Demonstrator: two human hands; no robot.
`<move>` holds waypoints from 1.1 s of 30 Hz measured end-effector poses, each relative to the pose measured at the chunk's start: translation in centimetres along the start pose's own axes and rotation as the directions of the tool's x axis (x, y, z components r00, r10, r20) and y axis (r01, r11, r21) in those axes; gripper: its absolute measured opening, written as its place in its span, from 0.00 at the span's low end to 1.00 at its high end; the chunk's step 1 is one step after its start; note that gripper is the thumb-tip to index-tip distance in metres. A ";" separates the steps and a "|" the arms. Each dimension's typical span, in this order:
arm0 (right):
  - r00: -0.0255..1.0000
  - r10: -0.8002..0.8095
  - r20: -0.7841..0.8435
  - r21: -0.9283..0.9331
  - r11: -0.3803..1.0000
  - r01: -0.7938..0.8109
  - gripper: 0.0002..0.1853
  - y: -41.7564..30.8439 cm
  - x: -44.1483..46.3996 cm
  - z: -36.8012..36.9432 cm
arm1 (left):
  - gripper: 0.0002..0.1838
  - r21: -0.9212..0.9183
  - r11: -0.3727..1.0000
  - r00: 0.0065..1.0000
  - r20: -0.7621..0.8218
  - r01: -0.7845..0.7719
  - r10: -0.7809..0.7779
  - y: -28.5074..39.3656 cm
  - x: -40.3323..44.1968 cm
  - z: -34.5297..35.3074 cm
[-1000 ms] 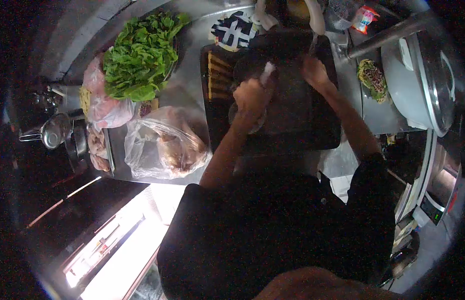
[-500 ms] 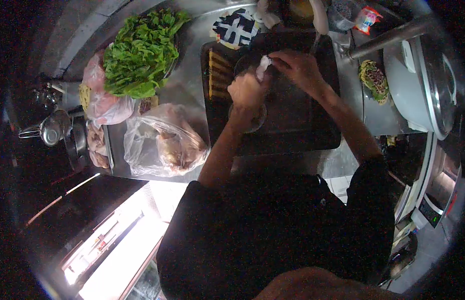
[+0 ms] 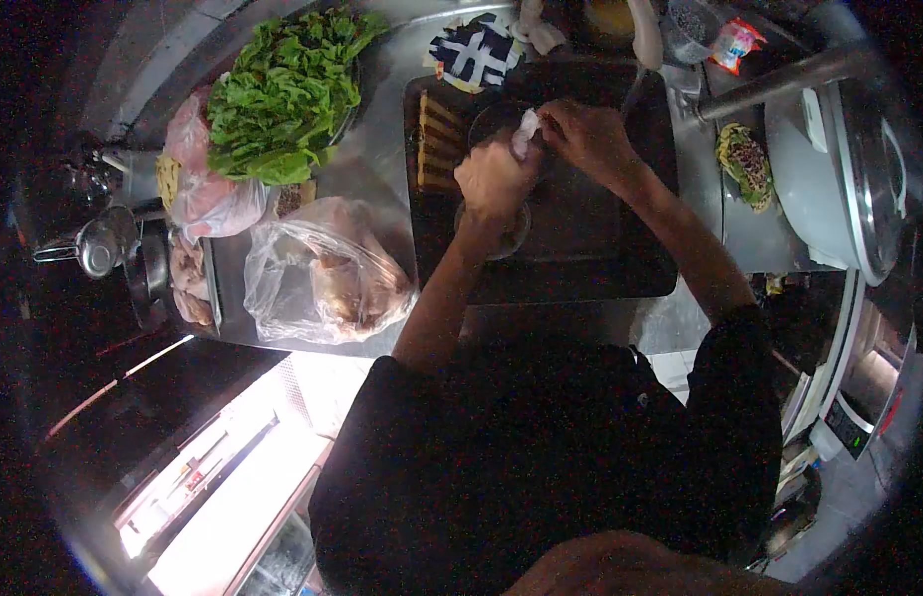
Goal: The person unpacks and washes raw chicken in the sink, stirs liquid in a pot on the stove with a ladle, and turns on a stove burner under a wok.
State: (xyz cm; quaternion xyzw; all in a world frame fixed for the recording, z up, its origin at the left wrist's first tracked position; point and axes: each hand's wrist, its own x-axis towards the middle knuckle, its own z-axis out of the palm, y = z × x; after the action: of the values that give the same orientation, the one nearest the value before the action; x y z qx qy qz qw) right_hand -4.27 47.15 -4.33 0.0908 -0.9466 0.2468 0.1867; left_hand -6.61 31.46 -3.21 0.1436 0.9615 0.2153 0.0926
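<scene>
My left hand is closed around a small pale pinkish piece, possibly raw meat; its upper end sticks out above my fist. My right hand pinches at that end from the right, fingertips together. Both hands are over the dark sink. Under my left hand and wrist is a round bowl, mostly hidden, and another dark round rim shows above it. A slatted wooden piece stands along the sink's left side.
Left of the sink are chopped leafy greens, a clear plastic bag of raw meat and a pinkish bag. A faucet pipe reaches in from the right, near a large whitish lidded container. A patterned cloth lies behind.
The camera view has shifted slightly. Both hands stay together at the pale piece, with only a small movement of the right fingers.
</scene>
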 end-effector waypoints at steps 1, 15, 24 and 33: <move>1.000 0.022 0.012 -0.008 1.000 -0.022 0.07 0.1 0.0 0.1 | 0.19 0.002 1.000 1.000 0.011 0.008 -0.008 0.0 0.1 0.0; 0.985 0.154 0.083 0.061 0.985 -0.159 0.12 5.5 -2.8 0.8 | 0.26 0.114 0.990 0.979 0.178 0.078 -0.098 0.6 0.2 0.4; 0.933 0.358 0.025 0.665 0.692 -0.283 0.16 9.9 -6.9 4.6 | 0.27 0.032 0.996 0.993 0.088 -0.087 0.084 1.0 -0.3 0.1; 0.961 0.226 0.158 -0.045 0.974 -0.221 0.06 2.0 -2.5 -0.5 | 0.37 0.024 1.000 0.987 0.160 -0.008 0.004 1.3 0.3 1.3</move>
State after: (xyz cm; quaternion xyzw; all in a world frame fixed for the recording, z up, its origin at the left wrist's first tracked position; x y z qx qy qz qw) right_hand -2.37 49.33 -5.75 0.0006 -0.9660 0.2453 0.0811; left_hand -6.28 33.14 -3.80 0.1644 0.9531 0.1918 0.1668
